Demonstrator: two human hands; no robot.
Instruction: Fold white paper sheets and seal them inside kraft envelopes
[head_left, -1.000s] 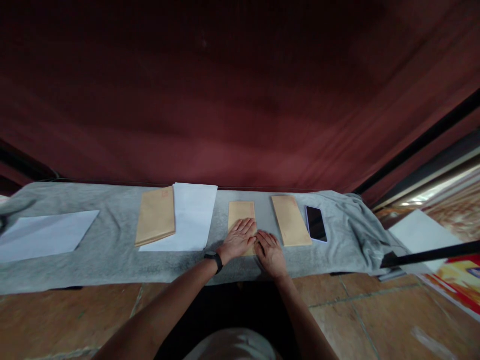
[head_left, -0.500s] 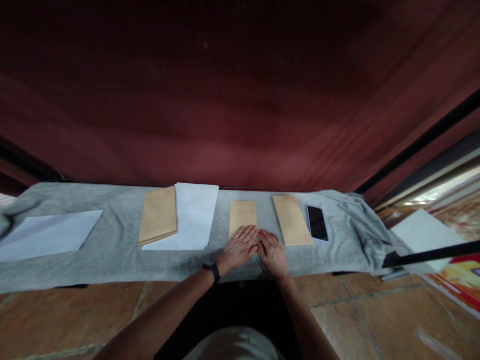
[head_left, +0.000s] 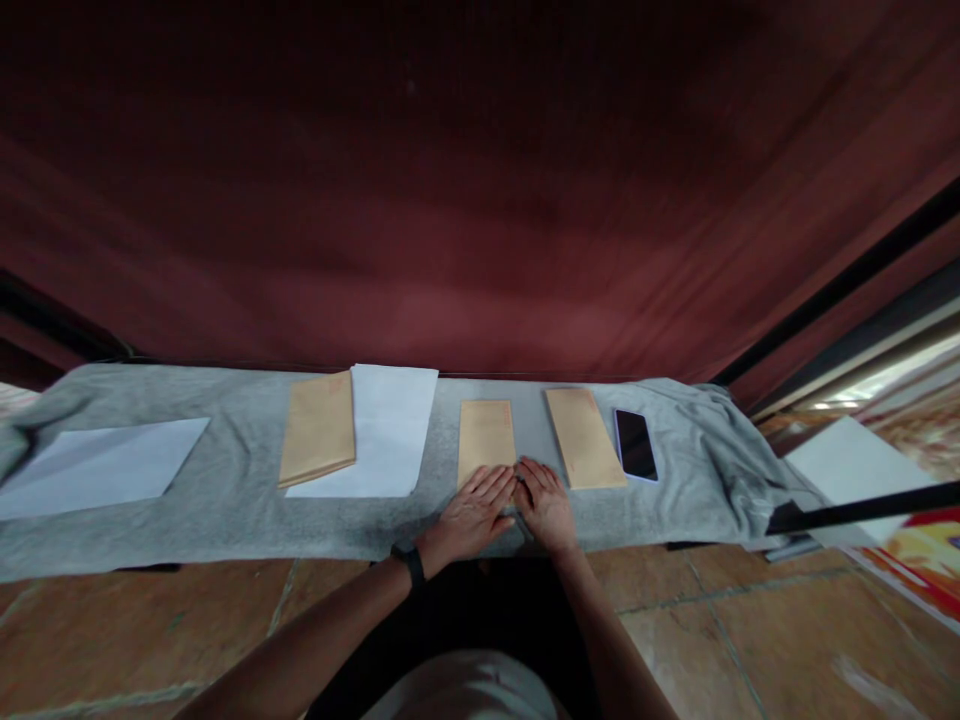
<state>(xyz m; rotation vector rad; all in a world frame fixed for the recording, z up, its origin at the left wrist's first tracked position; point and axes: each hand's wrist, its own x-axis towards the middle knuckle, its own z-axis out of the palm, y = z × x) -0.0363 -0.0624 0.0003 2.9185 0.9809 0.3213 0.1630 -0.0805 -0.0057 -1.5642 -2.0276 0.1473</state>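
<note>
Dark red backdrop [head_left: 465, 220] above a brown tiled floor [head_left: 217, 620]

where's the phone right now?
Head view, right of centre: the phone lies on the grey cloth, just right of the rightmost brown envelope.

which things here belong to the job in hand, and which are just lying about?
Job:
middle envelope, under the left hand, beside the right hand
likely stacked envelopes, white paper beneath, right-side envelope

Apparently lying about:
phone
far-left white paper (role unclear)
</note>
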